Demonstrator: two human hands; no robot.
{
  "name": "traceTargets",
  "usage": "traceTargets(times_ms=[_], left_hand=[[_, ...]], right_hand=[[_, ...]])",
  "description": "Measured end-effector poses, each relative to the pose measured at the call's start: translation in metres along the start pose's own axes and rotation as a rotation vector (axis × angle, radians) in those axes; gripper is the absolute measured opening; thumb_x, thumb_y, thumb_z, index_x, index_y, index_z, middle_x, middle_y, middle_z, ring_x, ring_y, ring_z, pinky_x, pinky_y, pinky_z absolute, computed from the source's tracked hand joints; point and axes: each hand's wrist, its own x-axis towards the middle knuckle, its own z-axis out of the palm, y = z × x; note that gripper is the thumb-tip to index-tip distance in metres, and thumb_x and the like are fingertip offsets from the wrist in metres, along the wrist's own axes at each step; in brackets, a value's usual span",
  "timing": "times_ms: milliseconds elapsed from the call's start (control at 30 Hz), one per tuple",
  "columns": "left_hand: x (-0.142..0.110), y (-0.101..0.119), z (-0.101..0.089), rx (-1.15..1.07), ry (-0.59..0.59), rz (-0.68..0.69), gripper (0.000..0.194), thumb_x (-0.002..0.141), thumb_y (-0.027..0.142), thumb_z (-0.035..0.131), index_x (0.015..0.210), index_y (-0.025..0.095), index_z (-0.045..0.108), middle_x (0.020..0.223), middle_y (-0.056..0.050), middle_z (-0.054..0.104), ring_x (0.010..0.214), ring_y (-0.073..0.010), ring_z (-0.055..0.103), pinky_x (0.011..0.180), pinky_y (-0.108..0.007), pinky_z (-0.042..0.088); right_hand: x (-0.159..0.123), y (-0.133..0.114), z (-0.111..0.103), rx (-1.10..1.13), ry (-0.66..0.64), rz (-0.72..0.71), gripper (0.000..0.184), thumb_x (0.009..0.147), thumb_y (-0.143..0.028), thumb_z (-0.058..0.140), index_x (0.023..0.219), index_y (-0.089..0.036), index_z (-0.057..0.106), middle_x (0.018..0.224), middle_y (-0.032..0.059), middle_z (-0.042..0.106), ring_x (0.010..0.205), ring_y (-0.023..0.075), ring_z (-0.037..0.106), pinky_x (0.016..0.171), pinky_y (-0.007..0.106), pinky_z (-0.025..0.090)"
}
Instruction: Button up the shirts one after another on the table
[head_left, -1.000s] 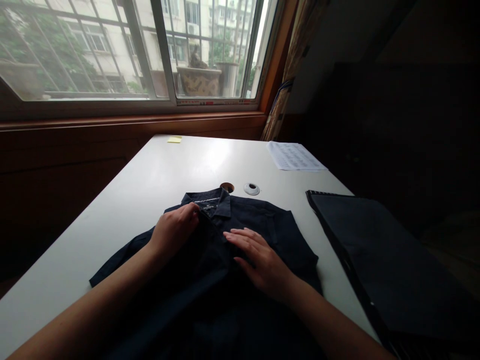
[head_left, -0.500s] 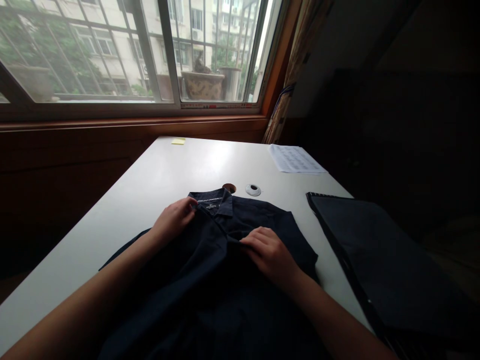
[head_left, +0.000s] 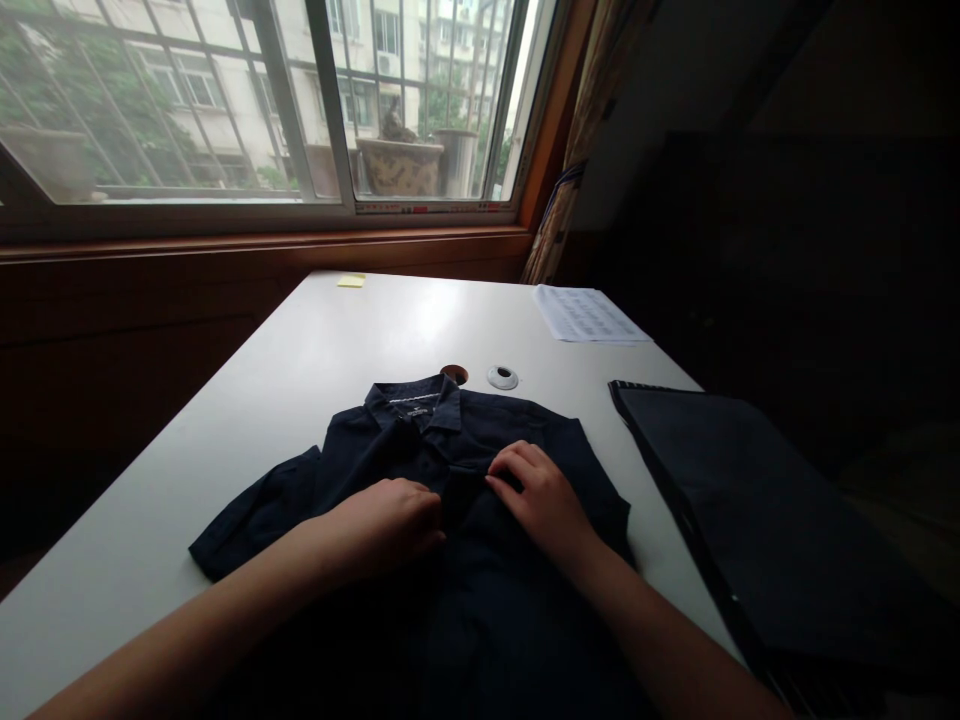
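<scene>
A dark navy collared shirt (head_left: pixel 487 600) lies front up on the white table, its collar pointing toward the window and its sleeves out to either side. Over the middle of the chest, my left hand (head_left: pixel 401 520) is closed on the front edge of the shirt; its fingertips are mostly hidden. My right hand (head_left: pixel 536 495) pinches a fold of the same front between thumb and fingers, a little to the right. Between the two hands the cloth is slightly raised. A label shows inside the collar.
Printed sheets (head_left: pixel 589 313) and a yellow sticky note (head_left: pixel 351 281) lie at the far end of the white table (head_left: pixel 255 385). Beyond the collar are a cable hole (head_left: pixel 454 374) and its round cover (head_left: pixel 502 377). A dark flat folded item (head_left: pixel 765 500) lies along the right edge.
My left hand has left the collar and come down toward me to the chest. My right hand, earlier lying with fingers extended, has pinched the shirt front and keeps hold near the same spot.
</scene>
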Motion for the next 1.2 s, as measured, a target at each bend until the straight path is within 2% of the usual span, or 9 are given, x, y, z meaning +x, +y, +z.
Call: traceTargets(times_ms=[200, 400, 500, 633, 767, 867, 1033, 1100, 1200], left_hand=[[0.009, -0.028, -0.011, -0.331, -0.035, -0.093, 0.02, 0.089, 0.036, 0.063, 0.089, 0.016, 0.069, 0.081, -0.003, 0.068, 0.07, -0.0159, 0.062, 0.059, -0.023, 0.043], [0.01, -0.034, -0.007, -0.688, -0.085, -0.218, 0.033, 0.084, 0.043, 0.068, 0.102, 0.015, 0.067, 0.087, -0.003, 0.067, 0.066, -0.0159, 0.064, 0.055, -0.022, 0.051], [0.011, -0.036, -0.006, -0.746, -0.077, -0.199, 0.033, 0.083, 0.042, 0.071, 0.101, 0.015, 0.069, 0.091, -0.004, 0.065, 0.071, -0.0168, 0.066, 0.059, -0.023, 0.054], [0.011, -0.04, -0.007, -0.69, -0.061, -0.026, 0.026, 0.087, 0.033, 0.068, 0.107, 0.019, 0.074, 0.1, -0.006, 0.063, 0.085, -0.0181, 0.065, 0.069, -0.023, 0.054], [0.009, -0.039, -0.006, -0.484, -0.027, 0.121, 0.028, 0.091, 0.026, 0.063, 0.117, 0.024, 0.073, 0.098, -0.006, 0.061, 0.081, -0.0151, 0.063, 0.069, -0.022, 0.051], [0.007, -0.034, -0.003, -0.311, 0.008, 0.156, 0.032, 0.09, 0.024, 0.064, 0.122, 0.027, 0.069, 0.099, -0.004, 0.06, 0.081, -0.0151, 0.062, 0.069, -0.022, 0.048], [0.009, -0.031, 0.004, -0.152, 0.068, 0.122, 0.03, 0.088, 0.027, 0.068, 0.118, 0.03, 0.068, 0.094, -0.001, 0.06, 0.075, -0.0138, 0.061, 0.065, -0.022, 0.045], [0.01, -0.032, 0.006, -0.143, 0.08, 0.101, 0.03, 0.088, 0.028, 0.069, 0.118, 0.029, 0.067, 0.095, -0.001, 0.06, 0.075, -0.0135, 0.062, 0.065, -0.021, 0.045], [0.011, -0.034, 0.008, -0.15, 0.076, 0.1, 0.029, 0.087, 0.029, 0.07, 0.115, 0.029, 0.068, 0.093, 0.0, 0.06, 0.075, -0.0133, 0.061, 0.064, -0.021, 0.044]], right_hand=[[0.001, 0.006, -0.001, 0.018, -0.061, 0.02, 0.008, 0.089, -0.016, 0.068, 0.09, -0.024, 0.069, 0.092, 0.0029, 0.066, 0.09, 0.0219, 0.058, 0.085, 0.039, 0.049], [0.001, 0.005, -0.001, 0.022, -0.055, 0.032, 0.009, 0.089, -0.016, 0.068, 0.092, -0.024, 0.07, 0.093, 0.0033, 0.066, 0.091, 0.0221, 0.058, 0.085, 0.039, 0.049], [0.001, 0.006, 0.0, 0.021, -0.055, 0.028, 0.01, 0.088, -0.015, 0.068, 0.091, -0.024, 0.07, 0.093, 0.0036, 0.066, 0.091, 0.0227, 0.058, 0.085, 0.04, 0.05], [0.0, 0.006, 0.001, 0.016, -0.05, 0.029, 0.012, 0.088, -0.014, 0.068, 0.093, -0.025, 0.069, 0.094, 0.0035, 0.066, 0.091, 0.0233, 0.058, 0.086, 0.041, 0.049], [-0.002, -0.002, -0.002, 0.017, 0.037, -0.003, 0.017, 0.088, -0.012, 0.065, 0.1, -0.025, 0.066, 0.098, 0.0055, 0.064, 0.094, 0.0243, 0.057, 0.087, 0.042, 0.049], [-0.004, -0.011, -0.007, 0.038, 0.063, -0.117, 0.015, 0.09, -0.015, 0.063, 0.101, -0.024, 0.066, 0.096, 0.0064, 0.063, 0.093, 0.0239, 0.056, 0.085, 0.042, 0.047], [-0.007, -0.022, -0.01, 0.124, -0.175, -0.417, 0.022, 0.092, -0.021, 0.061, 0.114, -0.024, 0.064, 0.089, 0.0037, 0.065, 0.081, 0.0197, 0.055, 0.078, 0.039, 0.044], [-0.008, -0.022, -0.008, 0.116, -0.246, -0.452, 0.026, 0.094, -0.021, 0.059, 0.12, -0.024, 0.062, 0.089, 0.0034, 0.065, 0.079, 0.019, 0.055, 0.076, 0.038, 0.043], [-0.009, -0.019, -0.004, 0.101, -0.245, -0.451, 0.022, 0.096, -0.02, 0.057, 0.116, -0.023, 0.064, 0.088, 0.0035, 0.065, 0.077, 0.0182, 0.055, 0.074, 0.036, 0.042]])
